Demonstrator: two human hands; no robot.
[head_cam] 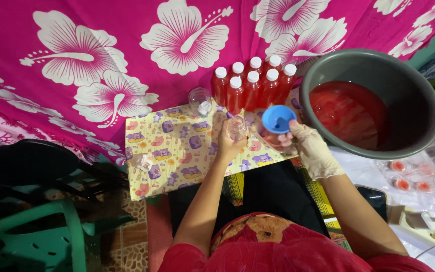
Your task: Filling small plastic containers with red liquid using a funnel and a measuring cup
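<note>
Clear empty bottle stands upright, clamped in the left hand; just right of it, the gloved right hand grips a blue funnel.

Eight filled red bottles with white caps stand at the far edge of the yellow patterned mat; one clear empty bottle, one blue funnel, one clear jar, one grey basin of red liquid
</note>
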